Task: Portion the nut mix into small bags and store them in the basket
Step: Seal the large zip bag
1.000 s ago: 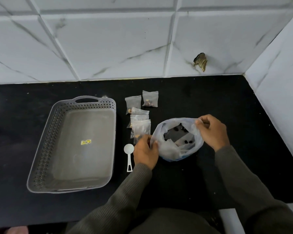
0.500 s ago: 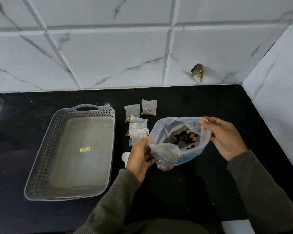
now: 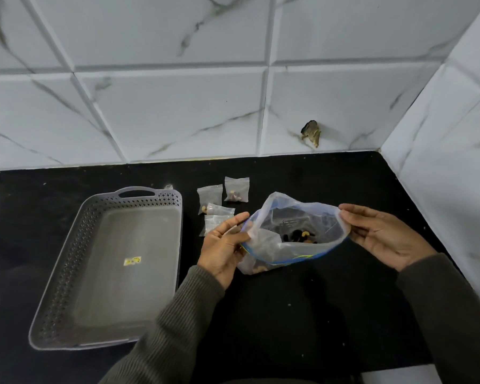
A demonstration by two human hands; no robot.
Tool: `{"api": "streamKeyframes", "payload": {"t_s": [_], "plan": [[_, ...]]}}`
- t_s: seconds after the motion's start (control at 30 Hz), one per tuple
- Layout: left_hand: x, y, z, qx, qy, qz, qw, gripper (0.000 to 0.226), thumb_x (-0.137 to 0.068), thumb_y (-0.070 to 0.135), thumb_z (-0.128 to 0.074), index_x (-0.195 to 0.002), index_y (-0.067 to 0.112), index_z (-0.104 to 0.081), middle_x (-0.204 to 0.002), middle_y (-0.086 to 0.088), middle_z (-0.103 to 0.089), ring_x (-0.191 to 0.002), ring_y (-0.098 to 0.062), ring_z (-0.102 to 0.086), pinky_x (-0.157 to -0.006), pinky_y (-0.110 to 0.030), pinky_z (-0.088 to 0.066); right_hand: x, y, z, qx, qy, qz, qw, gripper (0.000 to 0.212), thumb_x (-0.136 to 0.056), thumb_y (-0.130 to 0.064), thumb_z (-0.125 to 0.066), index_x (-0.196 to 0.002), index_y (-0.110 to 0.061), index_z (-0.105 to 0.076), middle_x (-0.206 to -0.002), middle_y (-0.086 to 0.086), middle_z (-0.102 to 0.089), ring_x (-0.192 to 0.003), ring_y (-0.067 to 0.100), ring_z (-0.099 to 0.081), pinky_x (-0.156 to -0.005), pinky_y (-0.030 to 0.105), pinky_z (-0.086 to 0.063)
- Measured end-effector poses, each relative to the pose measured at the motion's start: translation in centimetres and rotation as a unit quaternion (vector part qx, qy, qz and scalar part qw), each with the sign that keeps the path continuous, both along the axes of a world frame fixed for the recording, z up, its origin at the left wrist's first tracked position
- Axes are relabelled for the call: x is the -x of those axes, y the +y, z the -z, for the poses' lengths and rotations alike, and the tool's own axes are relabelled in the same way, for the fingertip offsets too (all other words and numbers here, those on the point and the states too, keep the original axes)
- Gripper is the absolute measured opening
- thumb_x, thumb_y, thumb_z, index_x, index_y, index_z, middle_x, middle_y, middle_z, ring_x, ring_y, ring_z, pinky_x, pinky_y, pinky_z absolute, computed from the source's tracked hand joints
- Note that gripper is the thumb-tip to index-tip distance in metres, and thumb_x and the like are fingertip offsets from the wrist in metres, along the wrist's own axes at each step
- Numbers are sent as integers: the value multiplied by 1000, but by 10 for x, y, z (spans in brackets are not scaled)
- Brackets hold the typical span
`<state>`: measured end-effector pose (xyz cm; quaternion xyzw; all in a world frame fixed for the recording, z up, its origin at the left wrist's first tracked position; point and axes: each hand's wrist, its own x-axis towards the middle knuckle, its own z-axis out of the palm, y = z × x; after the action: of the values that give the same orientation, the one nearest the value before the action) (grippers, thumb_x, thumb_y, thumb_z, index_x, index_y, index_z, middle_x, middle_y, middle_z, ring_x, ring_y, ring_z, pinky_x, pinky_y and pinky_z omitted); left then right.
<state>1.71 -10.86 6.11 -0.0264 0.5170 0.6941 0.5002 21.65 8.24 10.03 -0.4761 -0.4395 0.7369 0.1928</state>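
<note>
A large clear zip bag of nut mix [image 3: 269,242] with a blue seal strip is held up over the black counter, its mouth stretched wide. My left hand [image 3: 224,245] pinches the bag's left rim and my right hand [image 3: 383,235] pinches the right rim. Dark and pale nuts show at the bottom. Several small clear bags [image 3: 219,206] lie behind my left hand, some with a few nuts inside. The grey perforated basket [image 3: 67,273] stands at the left with nothing in it but a small sticker. The white scoop is hidden behind my left hand.
The black counter [image 3: 302,314] ends at a white marble-tiled wall behind and another wall on the right. A small brownish chip [image 3: 312,133] marks the back wall. A pale strip shows past the counter's front edge at the lower right.
The big bag has been lifted off the counter and its mouth pulled wider. Both hands now show their palms, and my left hand covers the white scoop.
</note>
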Motion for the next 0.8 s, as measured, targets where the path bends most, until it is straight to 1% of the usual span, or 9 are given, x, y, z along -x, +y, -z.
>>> {"api": "streamKeyframes", "payload": {"t_s": [0.03, 0.1, 0.2, 0.27, 0.37, 0.43, 0.57, 0.7, 0.8], "plan": [[1, 3, -2, 8, 33, 0, 999, 41, -84, -18, -57, -107, 12, -73, -102, -5, -77, -87, -16, -71, -62, -25, -57, -3, 2, -2, -8, -12, -11, 1000, 31, -78, 0, -66, -108, -8, -66, -105, 12, -68, -92, 19, -66, -77, 27, -58], [3, 9, -5, 33, 172, 3, 985, 43, -80, -22, -60, -99, 15, -73, -98, -4, -77, -88, -15, -70, -62, -21, -55, -9, 5, -8, -43, -51, -40, 997, 32, -80, 7, -65, -109, -8, -67, -106, 14, -67, -95, 23, -66, -76, 29, -60], [2, 17, -17, 40, 398, 24, 916, 50, -73, -27, -59, -96, 15, -73, -94, -10, -74, -74, 0, -63, -59, -11, -48, -13, 4, -16, -151, -141, -79, 975, 31, -81, 9, -66, -104, -10, -71, -97, 13, -68, -92, 24, -67, -78, 35, -59], [3, 22, -26, 45, 487, 33, 872, 54, -68, -29, -52, -95, 14, -72, -88, -10, -71, -67, 4, -58, -55, -8, -42, -11, 2, -21, -225, -188, -73, 953, 31, -81, 10, -62, -100, -12, -72, -89, 10, -69, -87, 23, -67, -73, 33, -56], [8, 27, -37, 41, 563, 44, 824, 59, -64, -29, -49, -90, 17, -74, -84, 1, -71, -73, -2, -62, -61, -14, -48, -9, 1, -28, -290, -216, -54, 931, 31, -79, 10, -58, -87, -16, -74, -83, 8, -71, -80, 21, -68, -65, 30, -55], [12, 26, -47, 36, 581, 49, 812, 56, -63, -30, -48, -89, 12, -75, -82, 2, -70, -66, 3, -59, -57, -10, -44, -9, 3, -32, -302, -213, -30, 929, 30, -77, 8, -57, -77, -18, -73, -78, 6, -70, -74, 20, -66, -60, 29, -54], [19, 26, -65, 34, 547, 24, 836, 53, -64, -32, -44, -85, 6, -76, -73, 2, -68, -51, 9, -54, -48, -4, -38, -8, 3, -40, -301, -208, -2, 931, 21, -76, 2, -62, -66, -13, -72, -65, 4, -65, -61, 16, -55, -48, 25, -42], [15, 31, -64, 68, 533, 39, 842, 53, -67, -27, -45, -84, 11, -76, -74, 6, -70, -55, 6, -57, -48, -6, -42, -3, -4, -39, -324, -205, 22, 924, 21, -78, 0, -64, -68, -15, -74, -67, 4, -68, -58, 19, -53, -44, 28, -41], [16, 30, -58, 45, 468, 78, 879, 48, -76, -26, -52, -89, 14, -74, -87, 1, -73, -73, -5, -65, -57, -13, -52, -2, -7, -41, -261, -153, 12, 953, 17, -80, 0, -68, -75, -16, -73, -65, -2, -68, -64, 16, -58, -58, 32, -50]]}}
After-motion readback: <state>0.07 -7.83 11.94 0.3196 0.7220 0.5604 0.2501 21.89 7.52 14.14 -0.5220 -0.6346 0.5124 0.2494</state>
